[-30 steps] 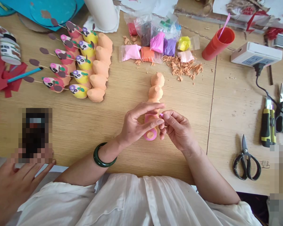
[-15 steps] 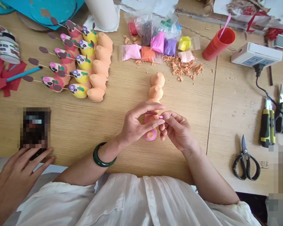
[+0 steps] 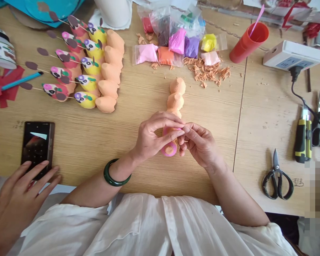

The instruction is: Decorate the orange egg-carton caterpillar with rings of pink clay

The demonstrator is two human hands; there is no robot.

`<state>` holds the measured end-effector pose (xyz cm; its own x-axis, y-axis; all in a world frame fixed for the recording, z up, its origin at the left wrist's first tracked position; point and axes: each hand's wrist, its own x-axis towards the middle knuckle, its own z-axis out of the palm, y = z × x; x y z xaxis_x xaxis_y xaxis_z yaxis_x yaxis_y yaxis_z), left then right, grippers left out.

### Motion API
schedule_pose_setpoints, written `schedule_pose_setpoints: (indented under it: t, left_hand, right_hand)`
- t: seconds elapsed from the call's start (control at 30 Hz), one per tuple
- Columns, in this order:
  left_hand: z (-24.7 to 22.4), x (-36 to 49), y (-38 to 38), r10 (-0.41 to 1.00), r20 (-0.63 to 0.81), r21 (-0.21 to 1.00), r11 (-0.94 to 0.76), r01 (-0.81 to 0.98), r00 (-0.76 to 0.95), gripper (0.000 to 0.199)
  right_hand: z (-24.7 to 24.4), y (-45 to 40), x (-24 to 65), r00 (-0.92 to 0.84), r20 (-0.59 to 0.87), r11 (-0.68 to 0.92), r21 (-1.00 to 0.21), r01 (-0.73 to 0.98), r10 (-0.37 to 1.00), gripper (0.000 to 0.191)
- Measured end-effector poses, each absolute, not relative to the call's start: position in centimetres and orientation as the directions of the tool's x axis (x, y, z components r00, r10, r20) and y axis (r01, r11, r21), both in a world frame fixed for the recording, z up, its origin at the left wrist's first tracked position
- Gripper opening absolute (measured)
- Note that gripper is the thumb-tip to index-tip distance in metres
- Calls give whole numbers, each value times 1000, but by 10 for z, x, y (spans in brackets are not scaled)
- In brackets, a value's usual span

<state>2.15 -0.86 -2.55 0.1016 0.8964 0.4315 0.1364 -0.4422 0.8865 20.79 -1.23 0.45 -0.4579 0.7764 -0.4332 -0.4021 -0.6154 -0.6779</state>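
A lumpy orange clay figure (image 3: 176,97) lies lengthwise on the wooden table (image 3: 208,106), and a pink clay band (image 3: 166,151) wraps its near end. My left hand (image 3: 156,137) curves over that banded end, fingers across the figure. A green bangle (image 3: 116,174) circles my left wrist. My right hand (image 3: 200,145) meets the left fingertips, pinching a thin pink clay strip (image 3: 177,128) against the figure. My fingers hide part of the band and strip.
Painted clay birds on sticks (image 3: 88,64) stand left of several bags of coloured clay (image 3: 170,42) and orange shavings (image 3: 206,69). Another person's hand (image 3: 21,195) reaches a phone (image 3: 37,145). Black scissors (image 3: 277,181), a red cup (image 3: 249,41) and a power strip (image 3: 293,55) lie right.
The view has shifted slightly, moving the table contents upward. My hands have closed in, and the pink strip now lies along the figure. The other person's hand has moved onto the phone.
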Motion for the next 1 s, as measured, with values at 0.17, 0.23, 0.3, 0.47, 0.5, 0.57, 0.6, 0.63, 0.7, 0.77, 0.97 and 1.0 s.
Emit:
schedule_pose_setpoints:
  t: [0.17, 0.23, 0.3, 0.47, 0.5, 0.57, 0.6, 0.63, 0.7, 0.77, 0.97, 1.0]
  left_hand:
    - [-23, 22, -6, 875, 473, 865, -483, 139, 101, 37]
    - [-22, 22, -6, 873, 478, 862, -488, 139, 103, 32]
    - [-21, 21, -6, 871, 480, 858, -491, 150, 105, 27]
    - [-24, 14, -3, 910, 411, 902, -397, 168, -58, 17]
    - [-26, 12, -2, 918, 387, 916, -371, 153, -93, 15]
    - [-29, 11, -1, 931, 347, 935, -333, 121, -116, 13]
    - [-30, 11, -1, 937, 332, 941, -321, 107, -106, 14]
    - [-31, 11, -2, 941, 326, 944, -318, 90, -91, 16]
    - [-30, 13, -4, 944, 327, 944, -323, 65, -49, 22]
    - [-27, 16, -6, 929, 369, 928, -367, 68, -13, 29]
    - [-15, 19, -13, 878, 462, 865, -477, 158, 125, 38]
    - [-15, 20, -13, 873, 466, 860, -485, 157, 142, 38]
  right_hand:
    - [5, -12, 208, -472, -426, -616, -683, -393, 772, 43]
    - [5, -12, 207, -468, -424, -612, -689, -389, 775, 43]
    - [6, -13, 208, -449, -425, -598, -707, -378, 786, 43]
    - [10, -9, 212, -275, -416, -497, -773, -394, 867, 35]
    - [10, -8, 213, -238, -413, -476, -784, -399, 879, 30]
    - [9, -6, 214, -202, -411, -458, -792, -403, 889, 21]
    - [8, -6, 214, -205, -416, -464, -788, -405, 886, 16]
    - [7, -6, 214, -212, -424, -474, -780, -409, 881, 13]
    - [5, -6, 214, -225, -440, -494, -758, -425, 869, 8]
    - [4, -6, 214, -236, -451, -509, -740, -440, 860, 7]
    - [10, -10, 211, -374, -430, -560, -729, -393, 822, 29]
    - [10, -10, 211, -400, -425, -570, -725, -386, 812, 33]
